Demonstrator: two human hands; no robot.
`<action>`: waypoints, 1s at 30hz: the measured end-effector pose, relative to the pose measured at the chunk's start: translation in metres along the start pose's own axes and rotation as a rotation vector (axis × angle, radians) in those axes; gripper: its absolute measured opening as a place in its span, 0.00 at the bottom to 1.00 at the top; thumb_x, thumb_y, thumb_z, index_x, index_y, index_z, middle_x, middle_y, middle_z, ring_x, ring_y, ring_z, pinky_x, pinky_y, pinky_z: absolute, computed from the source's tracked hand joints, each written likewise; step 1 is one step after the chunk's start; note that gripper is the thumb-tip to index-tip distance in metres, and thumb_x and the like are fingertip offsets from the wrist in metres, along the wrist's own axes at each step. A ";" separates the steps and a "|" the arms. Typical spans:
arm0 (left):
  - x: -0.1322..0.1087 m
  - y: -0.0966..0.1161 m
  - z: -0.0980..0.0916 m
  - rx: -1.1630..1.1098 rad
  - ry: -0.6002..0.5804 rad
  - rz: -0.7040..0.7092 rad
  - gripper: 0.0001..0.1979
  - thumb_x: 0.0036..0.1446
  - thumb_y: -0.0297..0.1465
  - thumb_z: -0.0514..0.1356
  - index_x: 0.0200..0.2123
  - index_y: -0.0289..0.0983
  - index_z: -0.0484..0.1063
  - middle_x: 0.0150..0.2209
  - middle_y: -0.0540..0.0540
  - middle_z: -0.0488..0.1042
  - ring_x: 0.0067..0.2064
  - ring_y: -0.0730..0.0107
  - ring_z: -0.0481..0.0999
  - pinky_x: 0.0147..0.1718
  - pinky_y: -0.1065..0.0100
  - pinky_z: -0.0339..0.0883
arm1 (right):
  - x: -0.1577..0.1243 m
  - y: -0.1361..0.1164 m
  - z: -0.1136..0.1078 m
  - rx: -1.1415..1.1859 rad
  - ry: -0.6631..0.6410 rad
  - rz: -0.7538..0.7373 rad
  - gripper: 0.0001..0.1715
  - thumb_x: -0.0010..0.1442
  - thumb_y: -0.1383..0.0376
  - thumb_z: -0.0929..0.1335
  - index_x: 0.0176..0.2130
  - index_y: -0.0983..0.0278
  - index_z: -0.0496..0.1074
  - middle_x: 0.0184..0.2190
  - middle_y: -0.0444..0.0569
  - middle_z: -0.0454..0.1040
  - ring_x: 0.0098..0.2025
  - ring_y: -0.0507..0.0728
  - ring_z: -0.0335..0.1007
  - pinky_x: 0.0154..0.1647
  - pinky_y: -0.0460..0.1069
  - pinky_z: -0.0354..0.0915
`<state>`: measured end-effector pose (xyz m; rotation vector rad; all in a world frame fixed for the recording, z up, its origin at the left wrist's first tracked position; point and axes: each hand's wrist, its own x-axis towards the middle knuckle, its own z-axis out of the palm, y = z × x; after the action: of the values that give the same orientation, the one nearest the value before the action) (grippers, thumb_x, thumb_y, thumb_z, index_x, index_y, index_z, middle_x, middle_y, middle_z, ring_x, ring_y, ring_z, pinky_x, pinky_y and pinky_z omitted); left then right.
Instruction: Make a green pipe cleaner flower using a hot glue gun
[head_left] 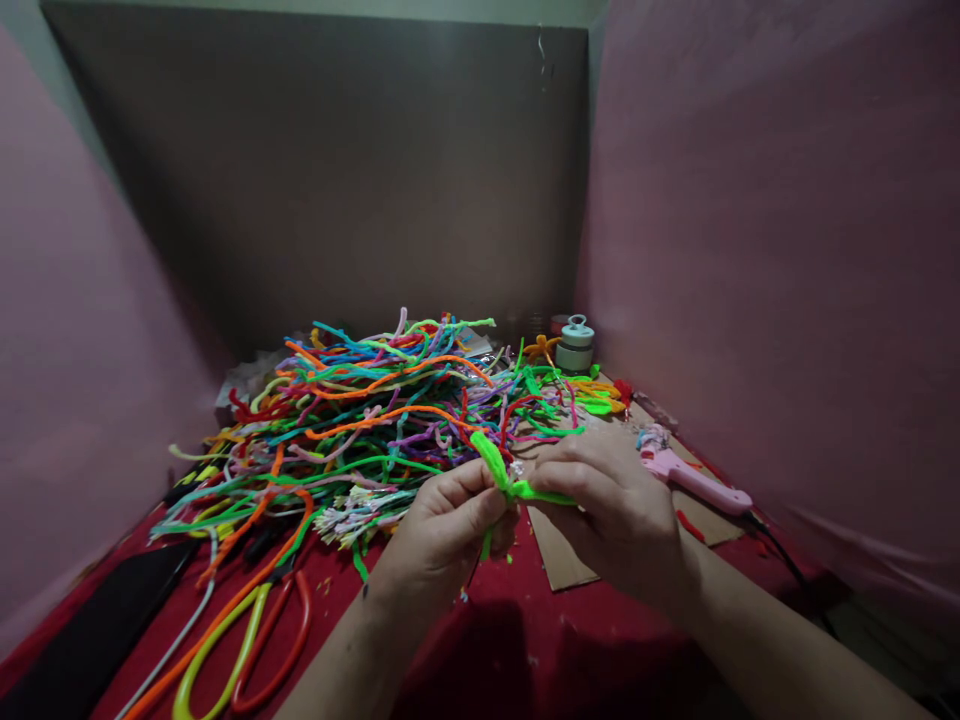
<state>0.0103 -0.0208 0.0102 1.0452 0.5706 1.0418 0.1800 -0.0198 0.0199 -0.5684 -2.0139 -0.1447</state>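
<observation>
Bright green pipe cleaners [491,462], folded into petal-like loops that meet at one point, are held up between my two hands above the table. My left hand [457,510] pinches them near their joined middle between thumb and forefinger. Curled round the loop that points right is my right hand [607,495], its fingertips closed on the fuzzy strand. A small whitish bit [516,468] shows at the centre of the loops. Part of a green end hangs below my left fingers, and the rest of it is hidden by them.
A large heap of coloured pipe cleaners [375,400] lies behind my hands, with a bundle of white-tipped stems [360,515] in front. Yellow-and-red-handled scissors [251,640] lie at left. A pink glue gun [697,480] rests on cardboard [559,555] at right. A pale green jar [575,345] stands behind.
</observation>
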 end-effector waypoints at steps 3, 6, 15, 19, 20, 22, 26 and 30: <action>0.000 0.000 0.000 0.017 -0.010 -0.002 0.08 0.48 0.33 0.63 0.27 0.33 0.73 0.18 0.52 0.63 0.20 0.80 0.59 0.21 0.74 0.52 | -0.001 0.000 -0.001 -0.052 -0.026 -0.014 0.08 0.56 0.74 0.65 0.35 0.63 0.69 0.31 0.48 0.73 0.33 0.53 0.66 0.30 0.47 0.59; 0.001 -0.001 -0.002 0.032 -0.037 -0.005 0.08 0.49 0.33 0.63 0.25 0.32 0.73 0.18 0.52 0.63 0.20 0.80 0.59 0.21 0.74 0.52 | -0.001 0.000 -0.003 -0.101 -0.078 -0.043 0.08 0.57 0.74 0.64 0.35 0.63 0.70 0.30 0.48 0.72 0.30 0.51 0.62 0.29 0.47 0.56; 0.002 -0.005 -0.004 0.012 -0.067 -0.009 0.09 0.49 0.32 0.63 0.23 0.31 0.72 0.18 0.51 0.62 0.20 0.80 0.59 0.21 0.73 0.52 | 0.001 0.000 -0.003 -0.125 -0.105 -0.068 0.07 0.57 0.73 0.64 0.33 0.63 0.70 0.27 0.46 0.71 0.26 0.51 0.58 0.26 0.48 0.53; 0.002 -0.004 -0.005 -0.006 -0.047 -0.009 0.09 0.48 0.34 0.63 0.26 0.32 0.73 0.18 0.51 0.64 0.20 0.79 0.60 0.21 0.73 0.54 | 0.004 -0.002 -0.001 -0.035 -0.021 -0.040 0.11 0.56 0.73 0.66 0.40 0.63 0.66 0.32 0.48 0.72 0.32 0.52 0.65 0.32 0.48 0.61; 0.001 -0.003 -0.006 -0.013 -0.027 0.006 0.10 0.48 0.34 0.64 0.26 0.32 0.74 0.19 0.50 0.65 0.21 0.78 0.61 0.22 0.73 0.55 | 0.004 -0.003 -0.001 0.006 0.029 0.002 0.15 0.55 0.72 0.67 0.43 0.63 0.64 0.34 0.49 0.72 0.34 0.53 0.66 0.34 0.49 0.63; 0.001 -0.001 -0.006 -0.027 0.023 0.060 0.11 0.46 0.36 0.65 0.27 0.32 0.74 0.22 0.48 0.69 0.24 0.76 0.66 0.26 0.73 0.60 | 0.001 -0.007 0.002 0.116 0.122 0.128 0.24 0.53 0.69 0.69 0.49 0.63 0.60 0.38 0.50 0.71 0.36 0.53 0.67 0.38 0.50 0.65; 0.000 0.005 -0.005 -0.091 0.148 0.142 0.11 0.42 0.35 0.67 0.28 0.33 0.76 0.28 0.45 0.75 0.34 0.70 0.72 0.36 0.72 0.64 | -0.006 -0.015 0.012 0.375 0.109 0.433 0.14 0.55 0.68 0.67 0.44 0.63 0.65 0.34 0.48 0.69 0.33 0.52 0.66 0.36 0.49 0.66; 0.001 0.006 0.000 -0.149 0.216 0.118 0.13 0.38 0.33 0.70 0.29 0.35 0.77 0.27 0.47 0.76 0.32 0.70 0.74 0.32 0.73 0.66 | -0.004 -0.023 0.025 0.562 -0.094 0.603 0.08 0.57 0.65 0.66 0.38 0.65 0.71 0.33 0.47 0.71 0.35 0.52 0.66 0.37 0.48 0.65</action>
<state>0.0087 -0.0195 0.0155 0.8484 0.6007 1.2918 0.1514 -0.0331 0.0071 -0.7871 -1.7697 0.7966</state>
